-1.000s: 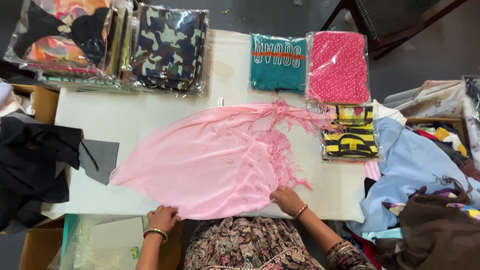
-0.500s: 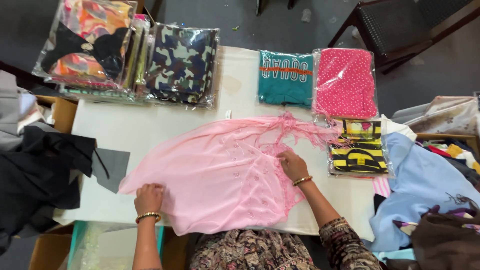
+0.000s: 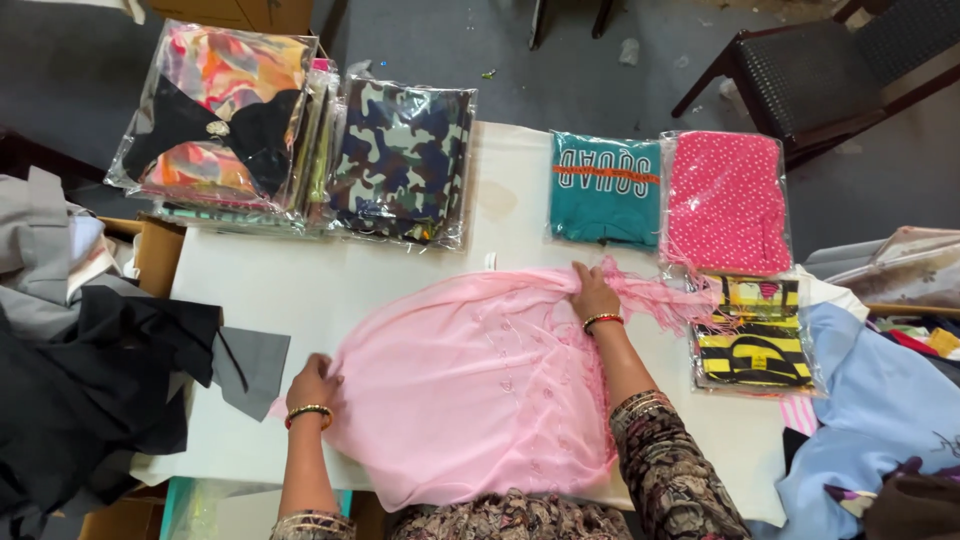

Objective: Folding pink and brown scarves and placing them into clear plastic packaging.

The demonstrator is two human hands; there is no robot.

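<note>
bottom of the frame first: two patterned sleeves come up from the lower edge, bangles at both wrists. the left hand [image 3: 314,385] sits at lower centre-left on the near left edge of the pink scarf [image 3: 480,385], fingers curled and pinching the cloth there. the right hand [image 3: 594,295] is further up, just right of centre, fingers bunched around a gather of the scarf's far edge, right where the fringe [image 3: 665,298] begins (whether the thumb is under the fabric, cannot tell).

the scarf lies spread across the middle of the white table [image 3: 290,290], its near hem hanging over the table's front edge at bottom centre, fringe trailing off to the right and touching the packets there.

left side of the frame: a heap of black cloth [image 3: 90,390] with a grey piece [image 3: 250,368] lying on the table's left edge.

right side: a yellow-and-black striped packet [image 3: 755,335] just beside the fringe, light blue fabric [image 3: 870,400] beyond it at lower right.

further back on the table, right of centre: a teal packet [image 3: 605,190] and a pink dotted packet [image 3: 725,200], side by side. upper left: a camouflage packet [image 3: 402,160] next to a stack topped by an orange-and-black packet [image 3: 215,115].

top right corner: a dark chair [image 3: 815,70] on the grey floor.
</note>
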